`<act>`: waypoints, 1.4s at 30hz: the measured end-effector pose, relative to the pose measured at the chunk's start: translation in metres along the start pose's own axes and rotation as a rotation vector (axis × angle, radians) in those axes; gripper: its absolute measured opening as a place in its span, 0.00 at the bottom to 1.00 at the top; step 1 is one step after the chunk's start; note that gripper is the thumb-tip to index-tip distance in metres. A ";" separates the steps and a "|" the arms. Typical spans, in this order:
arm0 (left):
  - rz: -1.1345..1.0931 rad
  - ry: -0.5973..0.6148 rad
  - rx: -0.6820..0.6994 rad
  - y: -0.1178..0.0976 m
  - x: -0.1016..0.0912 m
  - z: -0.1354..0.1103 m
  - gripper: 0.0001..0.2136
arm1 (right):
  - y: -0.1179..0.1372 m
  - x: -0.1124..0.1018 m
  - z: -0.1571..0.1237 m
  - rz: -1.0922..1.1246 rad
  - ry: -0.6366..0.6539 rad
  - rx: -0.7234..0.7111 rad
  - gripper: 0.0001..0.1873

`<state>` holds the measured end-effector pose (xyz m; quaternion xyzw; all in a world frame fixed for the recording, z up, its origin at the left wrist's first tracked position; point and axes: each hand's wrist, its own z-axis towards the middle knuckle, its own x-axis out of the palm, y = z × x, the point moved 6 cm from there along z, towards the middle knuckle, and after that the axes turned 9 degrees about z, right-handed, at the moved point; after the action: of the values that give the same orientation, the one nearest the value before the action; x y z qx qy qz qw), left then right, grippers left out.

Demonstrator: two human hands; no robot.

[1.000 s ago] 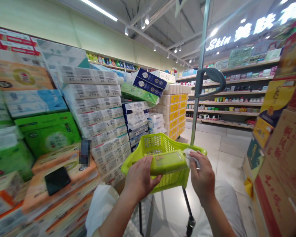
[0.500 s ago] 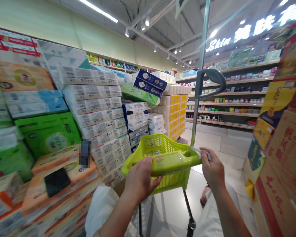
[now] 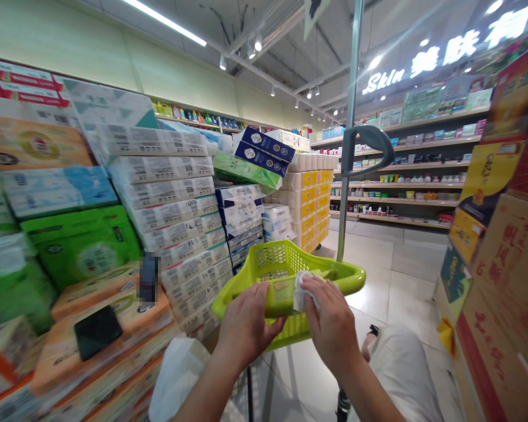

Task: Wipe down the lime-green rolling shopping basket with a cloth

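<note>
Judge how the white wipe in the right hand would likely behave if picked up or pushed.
The white wipe would probably flop, since it lies bunched under the right hand. It is likely light: little of it shows beyond that hand. It may slide easily along the green basket, whose rim looks smooth and glossy.

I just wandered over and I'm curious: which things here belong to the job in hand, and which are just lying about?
In the job:
left hand, gripping the edge of the green basket
right hand, holding a white wad against it

Just about:
dark flat object on orange packs
stacked white packs
brown carton, far right
stocked shelves behind
</note>
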<state>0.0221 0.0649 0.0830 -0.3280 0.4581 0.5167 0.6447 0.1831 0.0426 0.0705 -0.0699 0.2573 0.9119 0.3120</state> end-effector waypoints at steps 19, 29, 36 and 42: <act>-0.013 0.010 -0.009 -0.007 -0.001 -0.002 0.25 | 0.027 0.048 0.061 -0.144 0.585 0.192 0.11; -0.014 -0.045 0.009 -0.008 0.001 -0.003 0.24 | 0.006 0.053 0.087 -0.175 0.786 0.243 0.14; 0.009 -0.043 0.008 -0.005 0.003 -0.004 0.25 | 0.006 0.064 0.090 -0.149 0.837 0.236 0.14; 0.012 -0.049 -0.011 -0.006 0.001 -0.004 0.23 | -0.015 0.035 0.091 -0.235 0.766 0.316 0.15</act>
<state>0.0275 0.0604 0.0804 -0.3161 0.4412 0.5309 0.6508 0.1674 0.1182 0.1325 -0.3838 0.4816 0.7275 0.3026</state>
